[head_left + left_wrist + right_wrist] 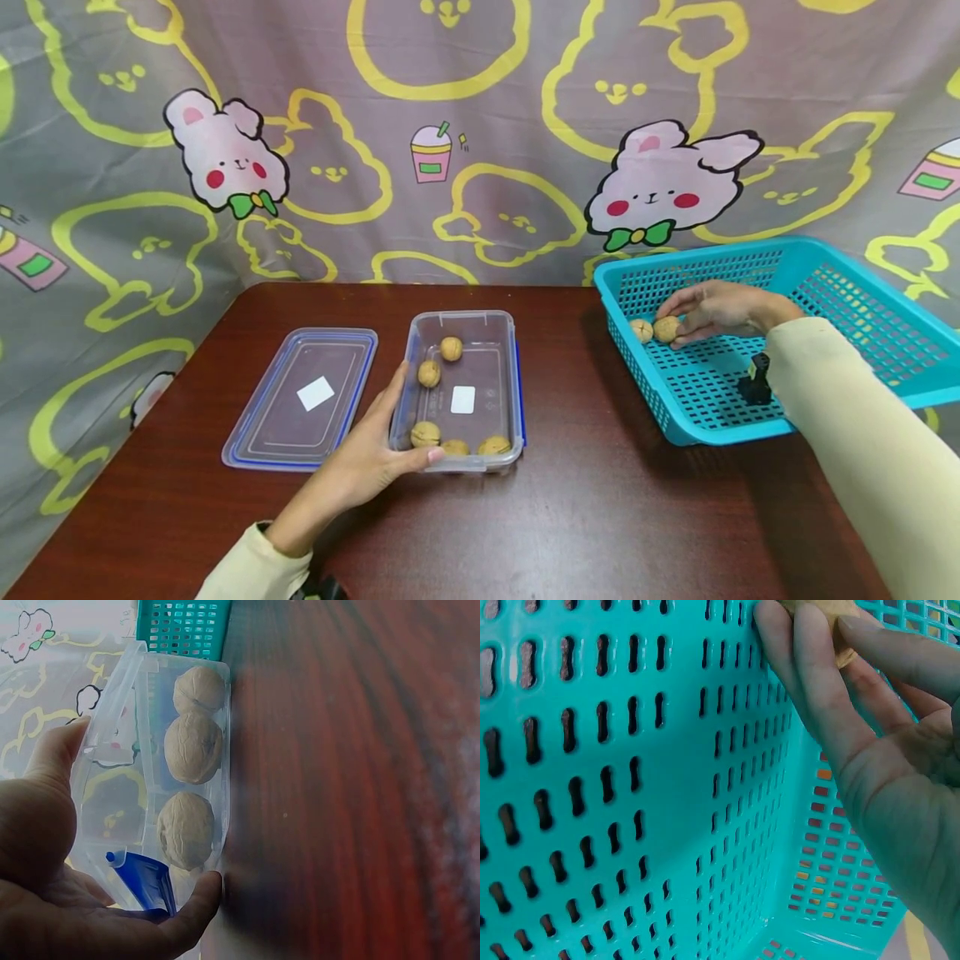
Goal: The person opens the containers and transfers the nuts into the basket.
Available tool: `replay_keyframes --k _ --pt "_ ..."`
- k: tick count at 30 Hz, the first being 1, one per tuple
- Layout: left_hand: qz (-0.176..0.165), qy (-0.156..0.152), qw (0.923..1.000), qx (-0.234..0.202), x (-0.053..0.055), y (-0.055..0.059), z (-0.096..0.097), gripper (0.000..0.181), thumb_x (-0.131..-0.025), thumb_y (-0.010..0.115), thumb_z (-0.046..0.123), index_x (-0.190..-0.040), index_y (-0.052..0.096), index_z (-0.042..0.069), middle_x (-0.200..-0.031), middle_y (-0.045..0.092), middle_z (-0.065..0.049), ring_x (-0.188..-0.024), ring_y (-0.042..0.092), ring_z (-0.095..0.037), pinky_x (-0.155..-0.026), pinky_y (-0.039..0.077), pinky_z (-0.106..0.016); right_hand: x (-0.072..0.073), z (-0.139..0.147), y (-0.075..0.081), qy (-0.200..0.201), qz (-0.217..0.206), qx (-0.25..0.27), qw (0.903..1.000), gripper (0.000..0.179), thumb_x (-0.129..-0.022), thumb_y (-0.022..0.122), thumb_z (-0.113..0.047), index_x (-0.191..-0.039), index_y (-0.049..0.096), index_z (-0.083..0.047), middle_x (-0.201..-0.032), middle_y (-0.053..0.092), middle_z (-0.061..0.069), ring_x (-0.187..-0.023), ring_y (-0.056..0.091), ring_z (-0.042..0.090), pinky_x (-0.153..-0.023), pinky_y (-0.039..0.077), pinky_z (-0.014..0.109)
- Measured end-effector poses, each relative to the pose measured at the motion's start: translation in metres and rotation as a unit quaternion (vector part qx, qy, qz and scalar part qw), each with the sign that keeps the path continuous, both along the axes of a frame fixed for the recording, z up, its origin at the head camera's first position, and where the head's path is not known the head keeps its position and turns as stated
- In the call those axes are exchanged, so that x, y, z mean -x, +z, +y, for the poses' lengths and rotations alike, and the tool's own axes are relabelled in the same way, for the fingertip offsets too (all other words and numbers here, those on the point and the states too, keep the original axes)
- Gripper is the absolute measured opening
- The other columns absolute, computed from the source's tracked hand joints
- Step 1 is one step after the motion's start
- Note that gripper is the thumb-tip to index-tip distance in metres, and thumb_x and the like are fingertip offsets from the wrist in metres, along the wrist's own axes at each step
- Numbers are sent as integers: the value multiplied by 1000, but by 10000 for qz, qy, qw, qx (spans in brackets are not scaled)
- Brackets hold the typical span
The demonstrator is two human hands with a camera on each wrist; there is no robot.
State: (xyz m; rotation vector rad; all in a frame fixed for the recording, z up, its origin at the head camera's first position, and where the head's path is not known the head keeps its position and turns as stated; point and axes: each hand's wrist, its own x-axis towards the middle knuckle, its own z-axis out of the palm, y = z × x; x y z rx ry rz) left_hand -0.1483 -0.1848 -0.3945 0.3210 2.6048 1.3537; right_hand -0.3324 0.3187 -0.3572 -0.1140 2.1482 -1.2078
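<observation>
I log: 1 round tan walnut (666, 330), pinched by right hand (716, 308), near left edge of turquoise plastic basket (720, 435); clear rectangular plastic box (483, 371), leftward, lengthwise front-to-back, near-left corner gripped by left hand (367, 462).

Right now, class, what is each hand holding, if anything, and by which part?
The left hand holds the box by its near left corner; the right hand pinches a walnut by its sides.

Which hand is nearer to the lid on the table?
Left. The left hand is just beside the lid, holding the box; the right hand is farther off, inside the basket.
</observation>
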Motion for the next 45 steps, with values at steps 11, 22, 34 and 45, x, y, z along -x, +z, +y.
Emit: replay_keyframes --k 11,22,34,45 --pt "-78 35 9999 59 -1 1 1 123 -86 86 36 -170 -1 16 -174 12 -25 -157 22 -46 -125 19 -67 -3 3 -1 -295 312 -271 9987 46 -102 51 2 -147 46 8 -143 59 23 -96 77 30 -85 64 39" --pt "-84 69 9999 -22 -2 -1 0 122 -87 86 34 -170 -1 16 -175 9 -24 -159 19 -45 -126 16 -66 -1 -2 14 -649 858 -425 9933 45 -110 48 -11 -151 42 6 -152 53 27 -94 77 25 -82 64 36" --pt "-71 30 10000 -32 -2 1 1 123 -86 87 34 -170 -1 14 -174 10 -26 -158 20 -46 -126 17 -66 -16 -21 62 -1139 1000 317 9879 39 -109 57 -25 -142 53 -3 -109 79 -9 -85 80 27 -74 64 30" --pt "-61 25 10000 12 -2 1 0 124 -86 87 35 -170 -2 15 -174 10 -25 -158 21 -46 -126 18 -66 -58 -68 102 -536 1674 339 9838 41 -105 65 -29 -140 60 -7 -114 79 -6 -93 79 29 -79 64 34"
